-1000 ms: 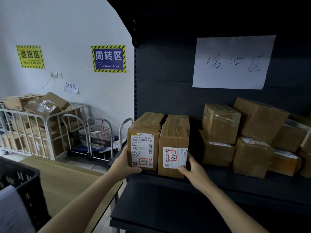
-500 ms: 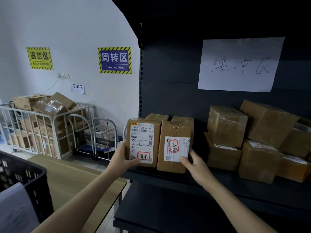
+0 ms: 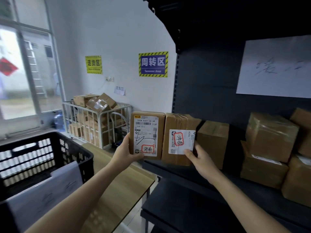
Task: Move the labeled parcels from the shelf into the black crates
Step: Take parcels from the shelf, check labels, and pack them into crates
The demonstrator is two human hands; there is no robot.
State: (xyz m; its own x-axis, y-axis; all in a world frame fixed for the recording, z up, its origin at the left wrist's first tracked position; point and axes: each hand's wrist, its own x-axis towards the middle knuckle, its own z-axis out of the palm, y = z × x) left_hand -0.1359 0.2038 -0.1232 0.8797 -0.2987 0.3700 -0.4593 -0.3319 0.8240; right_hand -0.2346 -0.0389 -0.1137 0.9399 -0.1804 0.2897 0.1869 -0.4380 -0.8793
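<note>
Two brown labeled parcels are held side by side, lifted just off the left end of the dark shelf (image 3: pixel 198 172). My left hand (image 3: pixel 125 151) grips the left parcel (image 3: pixel 159 132) at its lower left corner; its white shipping label has a red-boxed handwritten mark. My right hand (image 3: pixel 199 159) grips the right parcel (image 3: pixel 178 121) at its lower right corner, thumb on its white label. A black crate (image 3: pixel 74 148) with a white paper sheet on its front stands at the lower left on a wooden table.
More brown parcels (image 3: pixel 269 137) are stacked on the shelf to the right, one (image 3: pixel 212 140) just behind my right hand. A white wire cage (image 3: pixel 97 121) full of boxes stands by the wall. The wooden table (image 3: pixel 121 185) lies between crate and shelf.
Both parcels have been lifted off the shelf and carried left, past its left edge. The view has swung left, bringing the black crate and the window into sight.
</note>
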